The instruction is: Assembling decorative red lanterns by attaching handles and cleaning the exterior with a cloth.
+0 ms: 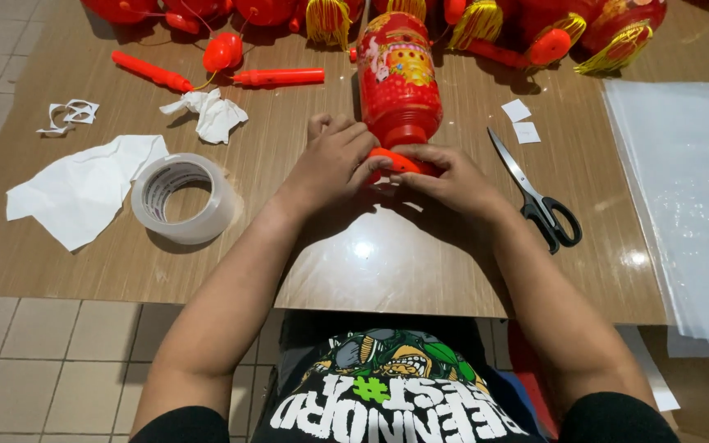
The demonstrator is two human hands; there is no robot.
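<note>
A black printed shirt (387,394) is seen nearest; beyond it, on the table (387,271), the orange base (400,162) of a red lantern (398,78) is gripped by left hand (334,160) and right hand (453,176) — fingers closed around it — between tape roll (184,198) and scissors (535,193).

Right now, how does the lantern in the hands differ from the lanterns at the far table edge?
The held lantern stretches out as a long cylinder pointing away from the person; the far lanterns lie in a heap, partly cut off by the frame. The left hand and right hand grip the held lantern's orange base; no hand touches the far lanterns. Both are red with yellow trim.
</note>
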